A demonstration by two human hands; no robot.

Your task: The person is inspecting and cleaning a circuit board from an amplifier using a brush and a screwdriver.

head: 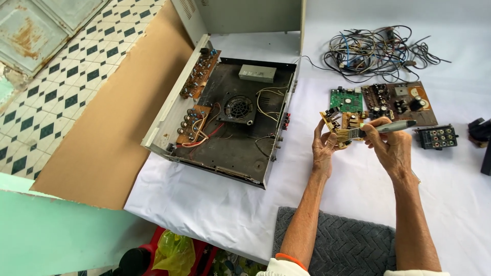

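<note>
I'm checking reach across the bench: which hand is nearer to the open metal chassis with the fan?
Left. The left hand, holding a small circuit board, is just right of the chassis. The right hand, gripping a brush, is farther right.

Two bare forearms, white sleeve cuffs at the elbows, left cuff seemingly edged with an orange band

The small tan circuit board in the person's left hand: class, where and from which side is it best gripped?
Grip the small tan circuit board by its bare outer edges, from the left and beneath, much as the left hand does. Its top face is crowded with parts, and the right hand works a grey-handled brush on it from the right, so that side should probably stay free.
</note>
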